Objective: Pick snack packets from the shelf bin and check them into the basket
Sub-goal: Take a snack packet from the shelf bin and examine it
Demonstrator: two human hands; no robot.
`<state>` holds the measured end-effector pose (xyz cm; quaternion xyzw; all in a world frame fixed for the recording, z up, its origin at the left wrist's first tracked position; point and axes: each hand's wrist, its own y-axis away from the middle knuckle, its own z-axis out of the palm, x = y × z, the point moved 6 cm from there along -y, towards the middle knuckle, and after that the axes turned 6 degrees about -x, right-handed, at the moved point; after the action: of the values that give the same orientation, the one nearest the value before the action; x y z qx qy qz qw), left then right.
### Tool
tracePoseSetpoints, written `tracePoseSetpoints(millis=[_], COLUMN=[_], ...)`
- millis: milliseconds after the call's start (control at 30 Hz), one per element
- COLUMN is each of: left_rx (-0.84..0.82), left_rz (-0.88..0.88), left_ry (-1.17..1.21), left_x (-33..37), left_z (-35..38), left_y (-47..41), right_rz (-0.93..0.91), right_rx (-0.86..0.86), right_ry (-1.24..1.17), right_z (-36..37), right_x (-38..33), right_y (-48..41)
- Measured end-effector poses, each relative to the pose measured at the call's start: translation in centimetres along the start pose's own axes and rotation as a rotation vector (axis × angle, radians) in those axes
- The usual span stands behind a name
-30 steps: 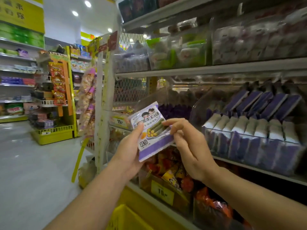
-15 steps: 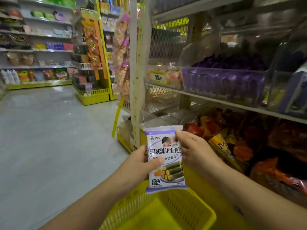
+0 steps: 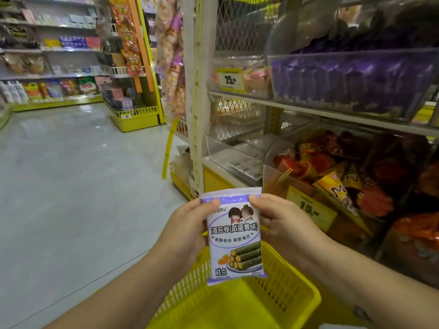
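A white and purple snack packet (image 3: 235, 236) with seaweed rolls printed on it stands upright, its front facing me. My left hand (image 3: 187, 231) grips its left edge and my right hand (image 3: 282, 224) grips its right edge, thumbs near the top corners. Directly below the packet sits a yellow plastic basket (image 3: 292, 288), whose visible inside holds nothing. On the shelf at upper right, a clear shelf bin (image 3: 351, 84) holds several purple packets.
A lower clear bin (image 3: 332, 176) holds orange and red snack bags behind a yellow 15 price tag (image 3: 311, 207). A 25 price tag (image 3: 230, 79) hangs on the upper shelf. A white shelf post (image 3: 197, 91) stands left of the bins. Grey aisle floor (image 3: 71, 186) spreads to the left.
Both hands brought the packet down from the purple bin's height to just above the basket and turned it upright. The view dropped with it, bringing the basket into sight.
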<state>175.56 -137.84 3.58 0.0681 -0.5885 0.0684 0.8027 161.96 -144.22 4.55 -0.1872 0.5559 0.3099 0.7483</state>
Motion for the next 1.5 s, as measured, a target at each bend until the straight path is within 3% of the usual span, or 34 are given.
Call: tracePoseSetpoints(millis=[433, 567, 733, 867, 1033, 1300, 1500], left_rx=[0.011, 0.012, 0.012, -0.091, -0.338, -0.216, -0.202], left_rz=[0.004, 0.008, -0.005, -0.113, -0.211, 0.023, 0.123], left_ry=[0.005, 0.026, 0.160, 0.171, -0.077, -0.114, -0.070], left_x=[0.6, 0.9, 1.5, 1.2, 0.4, 0.7, 1.5], left_z=[0.5, 0.5, -0.1, 0.0, 0.2, -0.3, -0.2], left_y=[0.6, 0.7, 0.4, 0.4, 0.9, 0.3, 0.1], right_rz=[-0.037, -0.002, 0.259, 0.266, 0.175, 0.088, 0.102], right_rx=[0.044, -0.081, -0.300, -0.243, -0.052, 0.051, -0.009], right_ry=[0.077, 0.174, 0.274, 0.210, 0.039, -0.153, -0.296], right_z=[-0.5, -0.1, 0.8, 0.6, -0.6, -0.7, -0.2], right_x=[-0.4, -0.8, 0.5, 0.5, -0.4, -1.5, -2.6], right_y=[-0.1, 0.2, 1.3, 1.4, 0.7, 0.7, 1.1])
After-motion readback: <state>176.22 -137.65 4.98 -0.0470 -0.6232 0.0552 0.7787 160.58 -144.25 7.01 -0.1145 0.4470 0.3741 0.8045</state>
